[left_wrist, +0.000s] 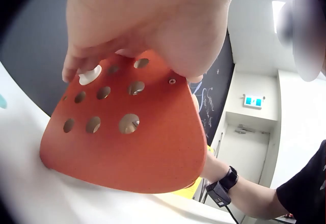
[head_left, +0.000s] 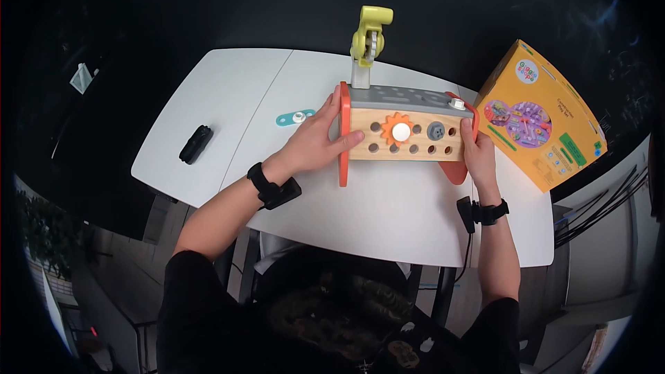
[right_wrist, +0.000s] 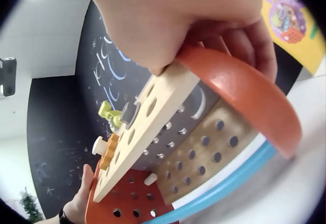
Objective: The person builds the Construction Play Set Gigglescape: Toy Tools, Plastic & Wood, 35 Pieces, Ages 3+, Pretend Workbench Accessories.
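A wooden toy workbench (head_left: pixel 388 142) with a grey top and red end panels is held over the white table, its pegboard side facing me. My left hand (head_left: pixel 318 140) grips the left red end panel (left_wrist: pixel 122 152), thumb along the wooden side. On the right, my right hand (head_left: pixel 479 159) grips the other end, with fingers over the curved red panel (right_wrist: pixel 239 91). An orange gear (head_left: pixel 390 125) with a white bolt (head_left: pixel 401 132) and a grey round piece (head_left: pixel 436 130) sit on the wooden side. A yellow-green figure-like piece (head_left: pixel 370 34) rises from the top.
A teal strip (head_left: pixel 285 120) with a white piece lies left of the workbench. Farther left is a black case (head_left: pixel 196 144). A yellow toy box (head_left: pixel 547 121) stands at the right. A blue curved bar (right_wrist: pixel 224 186) runs along the workbench's lower side.
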`<state>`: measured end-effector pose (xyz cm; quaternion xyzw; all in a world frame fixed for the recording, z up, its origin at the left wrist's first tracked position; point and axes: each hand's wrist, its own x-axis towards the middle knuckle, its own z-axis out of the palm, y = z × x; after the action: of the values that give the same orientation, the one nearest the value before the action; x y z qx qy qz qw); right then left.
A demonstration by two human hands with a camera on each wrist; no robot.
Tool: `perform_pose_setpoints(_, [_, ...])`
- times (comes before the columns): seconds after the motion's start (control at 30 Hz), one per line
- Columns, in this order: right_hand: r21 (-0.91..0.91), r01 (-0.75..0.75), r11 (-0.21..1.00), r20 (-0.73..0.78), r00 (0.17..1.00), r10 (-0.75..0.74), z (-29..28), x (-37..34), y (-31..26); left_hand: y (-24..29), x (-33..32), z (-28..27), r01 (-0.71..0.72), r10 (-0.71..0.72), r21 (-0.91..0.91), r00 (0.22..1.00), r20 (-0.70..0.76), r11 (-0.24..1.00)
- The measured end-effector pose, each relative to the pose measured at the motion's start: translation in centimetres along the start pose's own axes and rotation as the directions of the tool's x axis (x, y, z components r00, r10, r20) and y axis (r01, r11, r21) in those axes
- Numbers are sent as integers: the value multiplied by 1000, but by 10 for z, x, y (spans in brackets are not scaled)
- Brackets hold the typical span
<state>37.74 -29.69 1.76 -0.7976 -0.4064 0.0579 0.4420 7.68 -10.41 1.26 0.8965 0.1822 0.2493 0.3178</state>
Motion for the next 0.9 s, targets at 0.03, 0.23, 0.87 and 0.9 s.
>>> perform_pose_setpoints(0.03, [0, -1, 1000, -1, 1000, 1, -1, 1, -5, 3, 2, -2, 67, -66, -53, 998, 15, 996])
perform_pose_setpoints(0.23, [-145, -15, 989, 73, 997, 26, -15, 14, -36, 10, 18, -12, 376, -345, -284, 926, 152, 882])
perform_pose_setpoints(0.87, [200, -199, 959, 341, 932, 122, -21, 27, -22, -9, 30, -5, 570, -490, -416, 822, 292, 708])
perform_pose_setpoints(0.9, [207, -201, 958, 334, 934, 124, -20, 27, -22, -11, 30, -3, 570, -489, -416, 822, 292, 708])
